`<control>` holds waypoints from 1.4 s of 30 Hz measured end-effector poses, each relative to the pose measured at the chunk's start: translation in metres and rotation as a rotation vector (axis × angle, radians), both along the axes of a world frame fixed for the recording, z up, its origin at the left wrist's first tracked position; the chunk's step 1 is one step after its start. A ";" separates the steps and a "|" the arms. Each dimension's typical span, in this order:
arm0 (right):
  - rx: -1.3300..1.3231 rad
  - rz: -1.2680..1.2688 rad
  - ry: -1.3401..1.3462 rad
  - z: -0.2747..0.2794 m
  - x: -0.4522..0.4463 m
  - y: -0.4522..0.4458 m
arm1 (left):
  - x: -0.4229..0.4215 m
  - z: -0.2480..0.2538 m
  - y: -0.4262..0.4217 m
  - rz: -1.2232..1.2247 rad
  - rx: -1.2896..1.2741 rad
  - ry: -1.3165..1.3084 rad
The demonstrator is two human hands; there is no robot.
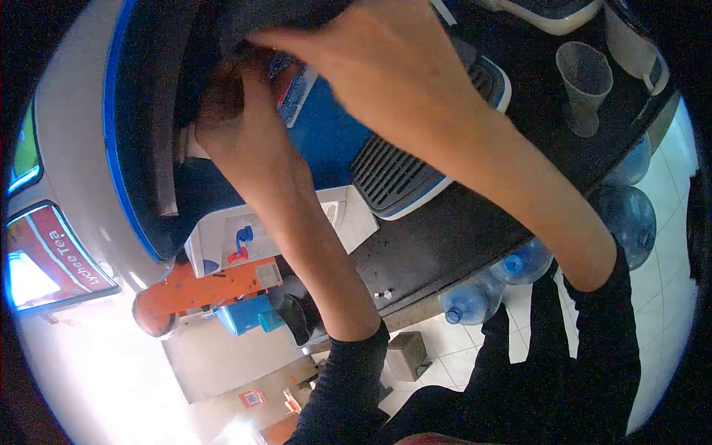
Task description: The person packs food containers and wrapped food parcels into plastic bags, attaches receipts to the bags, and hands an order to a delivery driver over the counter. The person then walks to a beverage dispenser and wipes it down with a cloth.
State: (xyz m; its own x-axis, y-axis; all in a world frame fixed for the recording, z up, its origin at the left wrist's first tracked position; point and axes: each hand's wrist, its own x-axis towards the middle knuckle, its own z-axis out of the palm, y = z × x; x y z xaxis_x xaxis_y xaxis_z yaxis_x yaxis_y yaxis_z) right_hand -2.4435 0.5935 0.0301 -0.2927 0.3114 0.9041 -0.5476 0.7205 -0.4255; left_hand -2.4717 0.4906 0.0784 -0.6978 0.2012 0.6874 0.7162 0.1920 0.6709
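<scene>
Both of my hands reach into the dark upper part of a white and blue drinks dispenser. My left hand is raised under the dark housing, its fingers lost in shadow. Beside it, my right hand comes in from the right with one finger stretched toward the same spot; its other fingers are hidden. What either hand touches cannot be made out. A label with small print shows between the hands on the blue panel. The black slotted drip tray lies below my right forearm.
On the black counter stands a clear plastic cup, at the upper right. Large blue water bottles are on the tiled floor beside it. A white dispenser with blue and red taps and an orange object lie beyond.
</scene>
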 end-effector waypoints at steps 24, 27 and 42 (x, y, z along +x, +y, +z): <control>-0.007 -0.043 -0.058 0.008 0.001 0.001 | -0.002 0.001 -0.001 0.049 -0.085 0.033; -0.013 -0.023 -0.061 0.009 0.001 0.001 | -0.005 0.000 -0.008 0.085 -0.243 0.138; -0.044 0.060 -0.127 0.015 0.004 0.006 | 0.000 0.000 0.000 0.059 -0.095 0.024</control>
State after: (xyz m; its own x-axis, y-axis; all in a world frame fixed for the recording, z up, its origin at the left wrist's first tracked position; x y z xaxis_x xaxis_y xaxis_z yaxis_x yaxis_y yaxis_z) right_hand -2.4400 0.5999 0.0452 -0.4235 0.3288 0.8441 -0.5286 0.6670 -0.5250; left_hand -2.4716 0.4909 0.0787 -0.6941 0.2248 0.6838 0.7173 0.2964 0.6306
